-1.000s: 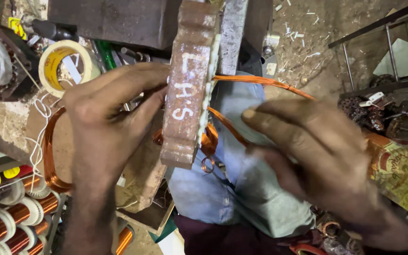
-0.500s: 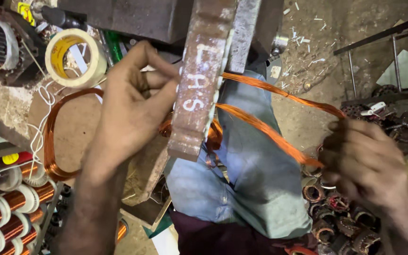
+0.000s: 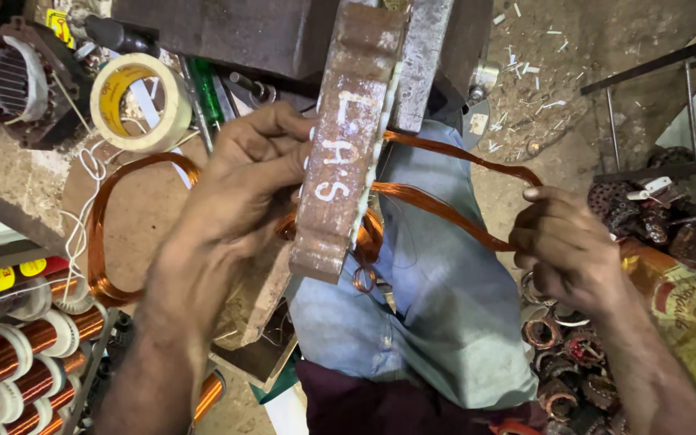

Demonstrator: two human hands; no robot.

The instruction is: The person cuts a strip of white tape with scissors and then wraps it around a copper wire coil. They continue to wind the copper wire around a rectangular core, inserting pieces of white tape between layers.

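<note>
A rusty slotted metal core piece (image 3: pixel 346 145) with chalk marks stands upright in the middle, over my lap. My left hand (image 3: pixel 243 181) grips its left edge, fingers pressed to the face. A loop of copper wire coil (image 3: pixel 445 205) runs out of the core's right side. My right hand (image 3: pixel 567 242) pinches the far end of that loop and holds it stretched to the right. Another loop of the same copper wire (image 3: pixel 100 234) hangs to the left behind my left forearm.
A roll of yellowish tape (image 3: pixel 132 101) lies at the upper left beside a motor stator (image 3: pixel 10 80). Spools of copper wire (image 3: pixel 10 362) are stacked at the lower left. Old wound coils (image 3: pixel 565 362) pile up at the lower right. A metal block (image 3: pixel 227 32) sits above.
My right hand has pulled away from the core to the right, drawing the copper loop out taut. My left hand stays on the core's left edge.
</note>
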